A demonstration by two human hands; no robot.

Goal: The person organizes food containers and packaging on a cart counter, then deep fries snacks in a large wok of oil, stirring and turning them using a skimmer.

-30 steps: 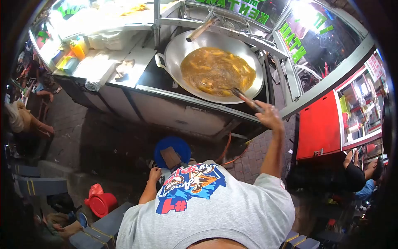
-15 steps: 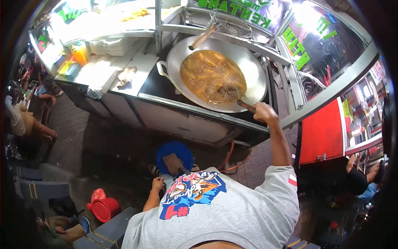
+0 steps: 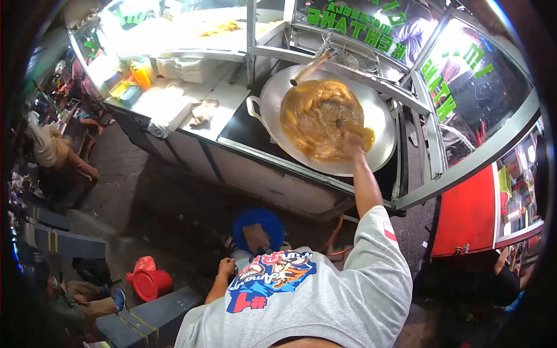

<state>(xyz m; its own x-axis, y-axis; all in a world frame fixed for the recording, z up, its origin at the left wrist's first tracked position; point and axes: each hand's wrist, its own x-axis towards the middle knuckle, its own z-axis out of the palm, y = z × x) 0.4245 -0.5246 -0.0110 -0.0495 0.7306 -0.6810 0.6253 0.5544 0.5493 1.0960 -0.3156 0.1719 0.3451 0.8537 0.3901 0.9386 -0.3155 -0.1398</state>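
Note:
A wide metal wok (image 3: 385, 124) on the stall counter holds bubbling brown oil (image 3: 296, 124) with yellow potato pieces (image 3: 328, 87) in it. My right hand (image 3: 353, 145) reaches over the wok, its fingers wrapped round the handle of a wire strainer. The mesh of the strainer (image 3: 329, 113) sits in the oil near the middle. A second tool with a wooden handle (image 3: 313, 66) rests across the wok's far rim. Low by my body, my left hand (image 3: 226, 267) is closed; what it holds, if anything, is hidden. It is nearest a blue bucket (image 3: 277, 223).
Metal posts and glass panels (image 3: 467, 104) frame the wok's far and right sides. Left of it, the counter carries sauce bottles (image 3: 140, 75), white boxes (image 3: 187, 68) and a crumpled cloth (image 3: 203, 113). Grey benches (image 3: 69, 240), a red bucket (image 3: 154, 284) and seated people are behind.
My right hand has moved forward and left over the wok, pushing the strainer from the near edge towards the middle. The oil and potato pieces now swirl. The view has shifted slightly.

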